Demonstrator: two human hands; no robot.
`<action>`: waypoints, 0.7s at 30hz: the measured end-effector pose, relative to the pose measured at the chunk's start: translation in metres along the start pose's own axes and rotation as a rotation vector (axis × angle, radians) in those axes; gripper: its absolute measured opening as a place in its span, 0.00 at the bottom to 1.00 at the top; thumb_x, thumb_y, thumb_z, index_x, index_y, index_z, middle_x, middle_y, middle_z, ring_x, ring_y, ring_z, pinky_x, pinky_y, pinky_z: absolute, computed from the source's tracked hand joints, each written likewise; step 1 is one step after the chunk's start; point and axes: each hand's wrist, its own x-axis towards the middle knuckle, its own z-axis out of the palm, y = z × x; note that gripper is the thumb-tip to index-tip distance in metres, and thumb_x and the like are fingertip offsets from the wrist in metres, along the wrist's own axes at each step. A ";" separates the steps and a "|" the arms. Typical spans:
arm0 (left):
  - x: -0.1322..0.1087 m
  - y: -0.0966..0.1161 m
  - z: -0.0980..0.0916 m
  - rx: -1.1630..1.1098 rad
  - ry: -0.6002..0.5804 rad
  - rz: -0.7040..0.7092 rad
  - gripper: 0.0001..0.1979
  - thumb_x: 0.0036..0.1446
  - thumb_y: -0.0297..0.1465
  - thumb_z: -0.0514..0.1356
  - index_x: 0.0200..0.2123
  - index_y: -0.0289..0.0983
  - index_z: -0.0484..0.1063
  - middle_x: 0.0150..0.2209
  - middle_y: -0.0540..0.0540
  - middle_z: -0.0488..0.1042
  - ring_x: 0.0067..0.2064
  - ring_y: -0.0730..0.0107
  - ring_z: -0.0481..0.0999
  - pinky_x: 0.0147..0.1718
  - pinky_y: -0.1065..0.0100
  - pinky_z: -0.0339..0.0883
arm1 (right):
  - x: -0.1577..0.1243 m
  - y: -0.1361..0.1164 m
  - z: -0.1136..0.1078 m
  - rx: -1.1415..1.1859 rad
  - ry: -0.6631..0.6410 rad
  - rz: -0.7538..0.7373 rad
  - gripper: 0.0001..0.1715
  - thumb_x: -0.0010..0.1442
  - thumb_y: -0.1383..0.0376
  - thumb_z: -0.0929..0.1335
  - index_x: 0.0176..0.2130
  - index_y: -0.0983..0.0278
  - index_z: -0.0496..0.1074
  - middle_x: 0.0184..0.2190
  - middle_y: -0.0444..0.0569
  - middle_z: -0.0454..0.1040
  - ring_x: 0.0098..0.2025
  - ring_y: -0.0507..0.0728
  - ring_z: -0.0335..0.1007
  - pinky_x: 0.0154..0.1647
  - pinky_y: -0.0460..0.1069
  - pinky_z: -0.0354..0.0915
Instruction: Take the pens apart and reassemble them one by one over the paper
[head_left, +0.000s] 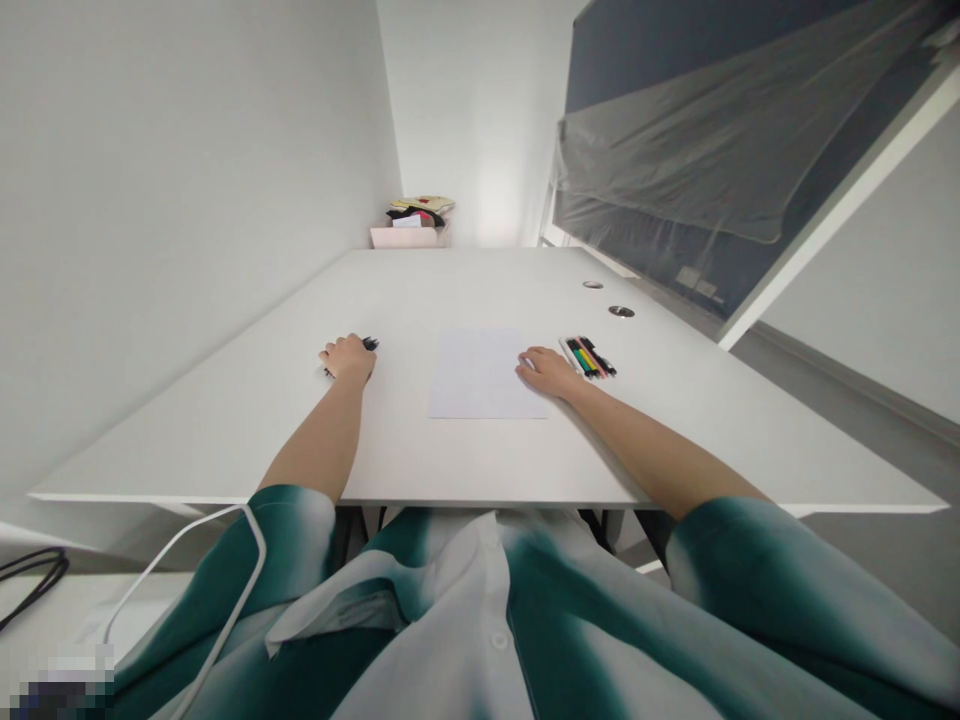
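Observation:
My left hand lies on the white table, closed around a black pen whose ends show on both sides of the fist. A blank sheet of white paper lies flat in the middle of the table. My right hand rests with curled fingers on the right edge of that sheet. Just beyond it lies a bundle of coloured pens, with green, yellow, pink and black barrels, apart from the hand.
Two round metal grommets are set in the far right of the tabletop. A pink box with cloth items stands past the far edge. A plastic-covered dark board stands on the right, a wall runs along the left, and a white cable hangs near my left sleeve.

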 end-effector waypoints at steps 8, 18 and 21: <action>0.000 0.001 0.000 -0.025 0.041 0.006 0.16 0.57 0.34 0.55 0.45 0.36 0.77 0.50 0.32 0.75 0.55 0.43 0.68 0.52 0.48 0.56 | -0.001 0.000 0.000 0.009 0.004 0.003 0.24 0.67 0.57 0.61 0.56 0.65 0.71 0.59 0.58 0.69 0.61 0.63 0.63 0.60 0.55 0.59; -0.020 0.040 -0.027 -0.606 0.197 0.167 0.11 0.54 0.35 0.55 0.33 0.37 0.76 0.31 0.45 0.77 0.40 0.59 0.74 0.42 0.62 0.63 | 0.000 -0.001 0.000 0.037 -0.008 0.043 0.25 0.66 0.57 0.61 0.57 0.64 0.71 0.61 0.58 0.67 0.62 0.64 0.62 0.61 0.56 0.58; -0.032 0.059 -0.024 -0.976 0.061 0.211 0.08 0.51 0.32 0.56 0.24 0.36 0.71 0.23 0.49 0.71 0.32 0.67 0.71 0.32 0.68 0.62 | -0.001 -0.003 -0.005 0.072 0.028 0.043 0.25 0.65 0.58 0.63 0.58 0.66 0.70 0.60 0.59 0.67 0.61 0.64 0.62 0.61 0.56 0.58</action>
